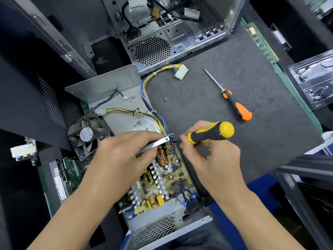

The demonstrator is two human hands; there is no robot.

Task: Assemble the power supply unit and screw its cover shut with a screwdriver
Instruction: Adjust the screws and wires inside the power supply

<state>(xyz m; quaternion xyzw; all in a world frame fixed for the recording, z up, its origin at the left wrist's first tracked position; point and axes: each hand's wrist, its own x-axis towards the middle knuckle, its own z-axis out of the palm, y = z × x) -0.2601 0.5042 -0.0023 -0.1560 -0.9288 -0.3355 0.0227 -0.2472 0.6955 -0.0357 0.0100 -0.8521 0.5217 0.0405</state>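
A matt grey metal power supply case [162,226] is shown on a rough dark mat [234,87]. A glossy yellow-and-black plastic screwdriver handle [212,133] is seen.

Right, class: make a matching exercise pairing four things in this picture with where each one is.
1. yellow screwdriver
2. orange screwdriver
3. fan
4. white connector

A. at the end of the yellow wire bundle
B. gripped in the right hand
C. left of the left hand
D. lying free on the mat

Pairs: 1-B, 2-D, 3-C, 4-A
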